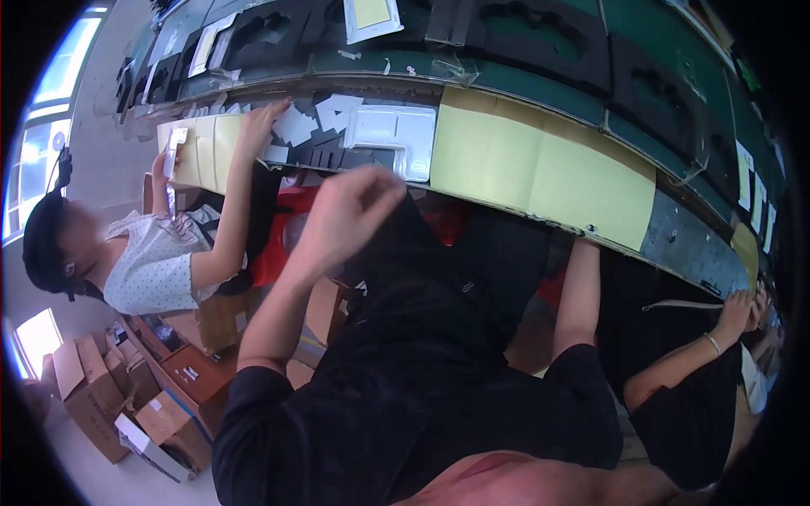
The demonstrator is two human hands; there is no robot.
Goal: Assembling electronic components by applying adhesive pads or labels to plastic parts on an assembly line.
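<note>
My left hand (356,211) is raised in front of the bench edge, fingers curled toward the thumb and a little blurred. Whatever those fingers hold, if anything, cannot be made out. Just beyond it on the bench lies a white plastic tray (390,126) with moulded compartments. My right forearm (580,295) reaches up to the bench, and the hand itself is hidden beneath the edge. Above that arm, a wide yellow sheet (540,160) with creases covers the bench surface.
White and grey flat pieces (295,125) lie left of the tray. Black foam inserts (536,42) line a green raised surface behind. A co-worker (160,253) sits at left holding a pale object; another person's hands (738,312) are at right. Cardboard boxes (97,392) stand lower left.
</note>
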